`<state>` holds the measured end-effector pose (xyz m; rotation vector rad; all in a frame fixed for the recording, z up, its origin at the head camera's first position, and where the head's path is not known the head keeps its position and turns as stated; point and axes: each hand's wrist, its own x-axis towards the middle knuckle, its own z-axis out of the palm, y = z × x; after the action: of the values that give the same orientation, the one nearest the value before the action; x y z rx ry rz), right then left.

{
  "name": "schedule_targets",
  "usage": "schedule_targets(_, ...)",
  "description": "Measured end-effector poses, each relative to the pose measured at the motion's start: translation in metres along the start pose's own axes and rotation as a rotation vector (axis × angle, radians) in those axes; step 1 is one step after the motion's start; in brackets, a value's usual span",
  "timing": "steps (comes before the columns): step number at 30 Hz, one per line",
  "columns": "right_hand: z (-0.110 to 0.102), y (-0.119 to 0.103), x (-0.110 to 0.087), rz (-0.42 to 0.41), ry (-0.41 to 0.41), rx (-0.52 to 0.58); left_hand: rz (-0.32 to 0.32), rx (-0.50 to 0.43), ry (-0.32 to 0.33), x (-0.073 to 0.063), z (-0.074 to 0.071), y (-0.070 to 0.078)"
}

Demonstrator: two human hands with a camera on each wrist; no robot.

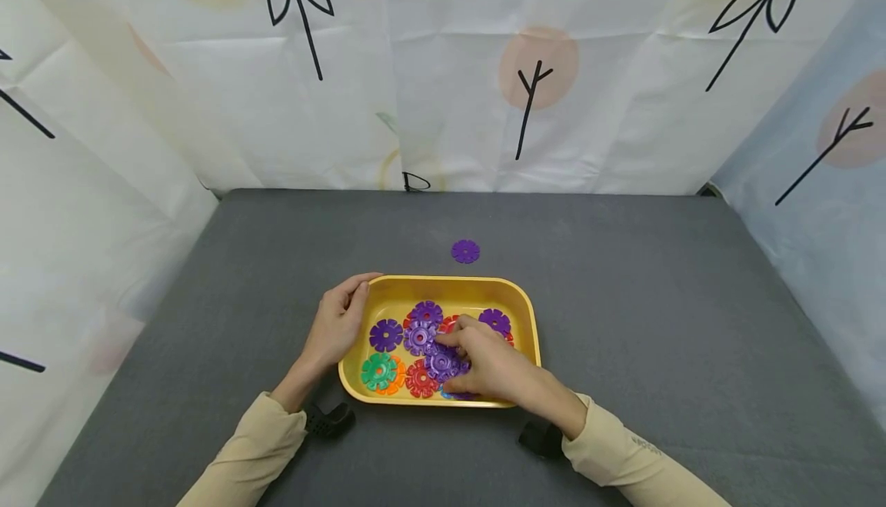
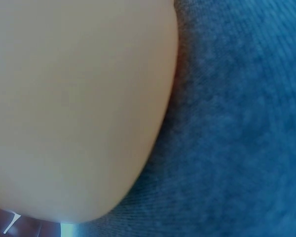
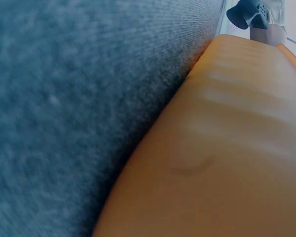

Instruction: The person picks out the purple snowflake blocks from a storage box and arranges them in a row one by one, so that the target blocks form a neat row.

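Observation:
In the head view, a yellow tray (image 1: 443,281) holds several flower-shaped plastic discs with notched edges. My left hand (image 1: 337,326) grips the tray's upper left corner, thumb at the inner side and fingers along the rim. My right hand (image 1: 494,361) reaches into the tray over the right half. Its thumb and forefinger are spread apart around a shiny purple disc (image 1: 441,362), and another purple disc (image 1: 418,338) lies just left of the fingertips. Part of the pile is hidden under this hand. Both wrist views are mostly filled by a blurred close-up surface and grey cloth.
A lone purple disc (image 1: 466,251) lies on the grey table (image 1: 623,276) beyond the tray. Inside the tray are a green disc (image 1: 378,371) overlapping an orange one (image 1: 399,381), and a red disc (image 1: 420,378). A white printed curtain (image 1: 450,107) hangs behind the table.

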<state>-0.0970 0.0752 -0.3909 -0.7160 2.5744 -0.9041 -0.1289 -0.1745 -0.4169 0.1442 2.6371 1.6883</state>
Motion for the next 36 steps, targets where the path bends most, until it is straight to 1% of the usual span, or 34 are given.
schedule_targets(4,0.002,-0.001,0.0,-0.006,-0.014,-0.03,-0.005,0.012,0.002,-0.001,0.0,-0.001)
schedule_targets(8,0.004,-0.003,0.0,-0.018,-0.006,-0.055,-0.015,0.02,0.002,-0.002,0.001,-0.001)
schedule_targets(12,0.004,-0.003,-0.001,-0.05,-0.002,-0.092,-0.012,0.023,0.003,-0.003,0.002,-0.001)
schedule_targets(15,0.003,-0.002,-0.001,-0.092,0.023,-0.116,-0.007,0.029,0.006,-0.002,0.002,-0.001)
schedule_targets(18,-0.001,-0.001,-0.002,-0.115,0.058,-0.118,-0.003,0.036,0.009,-0.002,0.002,0.0)
schedule_targets(21,-0.012,-0.002,-0.005,-0.112,0.093,-0.128,-0.001,0.043,0.013,-0.002,0.002,0.001)
schedule_targets(27,-0.044,0.001,-0.01,-0.11,0.192,-0.154,0.012,0.05,0.013,0.0,0.0,0.001)
schedule_targets(32,-0.069,0.007,-0.011,-0.049,0.25,-0.119,0.019,0.052,0.01,0.0,0.0,0.0)
schedule_targets(36,-0.088,0.013,-0.007,-0.028,0.305,-0.143,0.018,0.044,0.006,0.0,0.0,0.001)
